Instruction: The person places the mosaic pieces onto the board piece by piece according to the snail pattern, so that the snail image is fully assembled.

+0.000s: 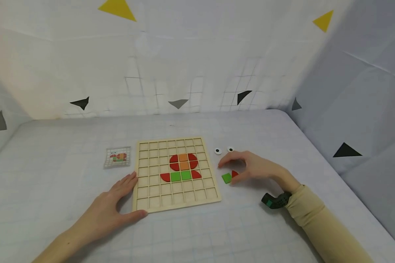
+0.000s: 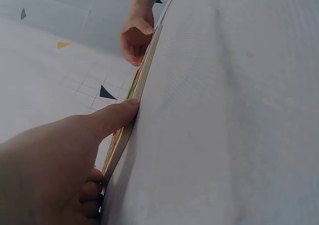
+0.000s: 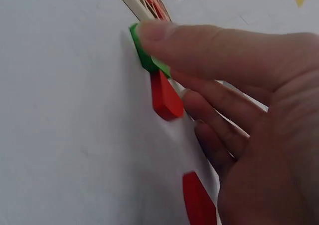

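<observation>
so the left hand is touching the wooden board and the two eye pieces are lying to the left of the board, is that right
Not quite: the head view shows the two eye pieces lying to the right of the wooden board, not the left. The left hand is touching the board, as you say.

Wrinkled beige right sleeve (image 1: 327,228), curved black wrist device (image 1: 281,201) with a small green patch (image 1: 269,203).
</observation>
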Available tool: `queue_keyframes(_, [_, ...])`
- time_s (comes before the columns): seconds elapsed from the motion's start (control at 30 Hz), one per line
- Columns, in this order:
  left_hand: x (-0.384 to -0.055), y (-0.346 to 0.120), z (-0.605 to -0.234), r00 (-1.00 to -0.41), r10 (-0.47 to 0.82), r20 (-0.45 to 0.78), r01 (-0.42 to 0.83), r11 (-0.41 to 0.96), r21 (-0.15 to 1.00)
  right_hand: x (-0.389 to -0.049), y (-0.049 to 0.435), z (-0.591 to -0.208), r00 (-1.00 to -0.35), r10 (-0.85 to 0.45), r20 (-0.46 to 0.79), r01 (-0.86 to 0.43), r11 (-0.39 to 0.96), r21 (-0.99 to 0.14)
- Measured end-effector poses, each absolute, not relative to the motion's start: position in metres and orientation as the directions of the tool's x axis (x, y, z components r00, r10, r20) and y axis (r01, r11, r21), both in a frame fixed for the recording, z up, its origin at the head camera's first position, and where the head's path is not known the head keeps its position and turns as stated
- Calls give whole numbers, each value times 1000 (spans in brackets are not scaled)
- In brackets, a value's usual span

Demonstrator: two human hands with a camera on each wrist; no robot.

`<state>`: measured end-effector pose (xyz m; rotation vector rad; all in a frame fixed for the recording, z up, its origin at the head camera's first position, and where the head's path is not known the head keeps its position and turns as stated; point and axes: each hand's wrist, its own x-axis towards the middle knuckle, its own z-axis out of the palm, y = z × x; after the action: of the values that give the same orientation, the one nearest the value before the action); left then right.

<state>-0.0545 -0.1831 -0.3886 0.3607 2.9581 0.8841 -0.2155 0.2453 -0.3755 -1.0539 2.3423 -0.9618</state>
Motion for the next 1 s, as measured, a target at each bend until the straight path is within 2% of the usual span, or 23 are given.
queue_keyframes(0.13, [-54,-184,-388,-974,227,29,206,816,540,-219,248,-377,-624,-776,-90,-485,475,-734])
queue_keyframes(0.27, [-54,-184,-388,-973,229,31,209,816,539,-222,248,-383,-620,-783,-47,-502,442,-743])
queue_keyframes(0.53, [-54,-183,-388,-974,227,30,207,820,534,-222,247,-387,-670,-741,-35,-438,433,-788])
queue_keyframes(1.0, [-54,-183,-388,-973,230,29,208,815,541,-219,242,-387,-697,-717,-7,-428,424,-798])
